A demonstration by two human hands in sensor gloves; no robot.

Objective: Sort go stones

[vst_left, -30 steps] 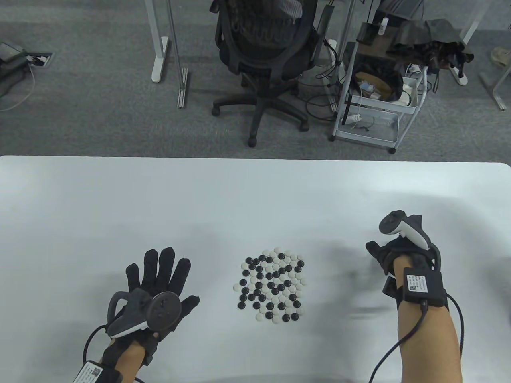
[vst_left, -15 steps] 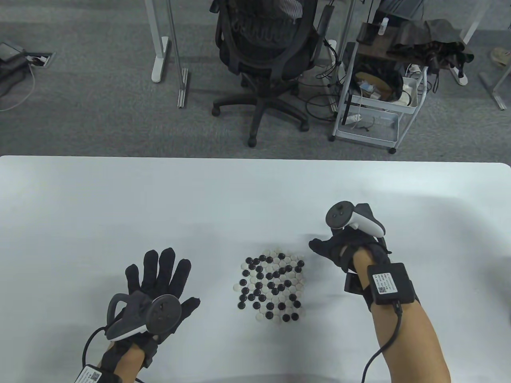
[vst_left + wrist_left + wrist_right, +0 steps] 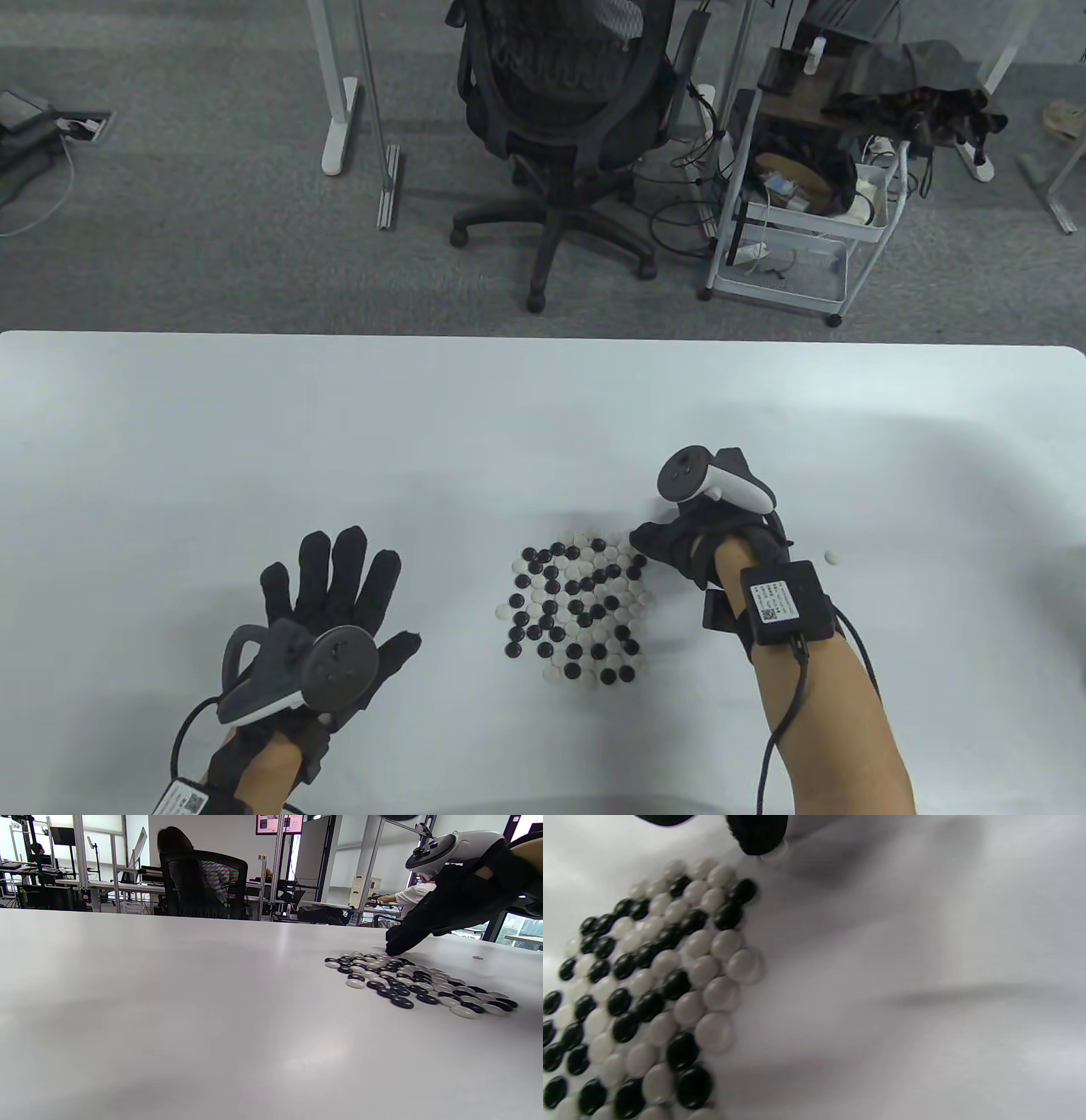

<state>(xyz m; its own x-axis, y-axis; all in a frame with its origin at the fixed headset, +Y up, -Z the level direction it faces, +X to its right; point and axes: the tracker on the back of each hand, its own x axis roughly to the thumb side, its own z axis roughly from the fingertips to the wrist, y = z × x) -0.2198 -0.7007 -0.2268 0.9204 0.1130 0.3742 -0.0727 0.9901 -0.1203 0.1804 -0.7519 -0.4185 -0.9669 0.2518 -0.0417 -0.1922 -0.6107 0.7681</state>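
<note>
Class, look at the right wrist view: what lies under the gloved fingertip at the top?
Under the fingertip of the right hand, a white stone shows at its edge; the rest is covered. Grip unclear.

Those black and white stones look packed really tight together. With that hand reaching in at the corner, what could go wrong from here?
The right hand has a fingertip on a white stone at the edge of the pile. Black stones touch white ones there, so dragging one out could nudge its neighbours and scatter them. The smooth stone might also slip from under the glove. One lone white stone lies by the right wrist, where the arm could knock it.
</note>
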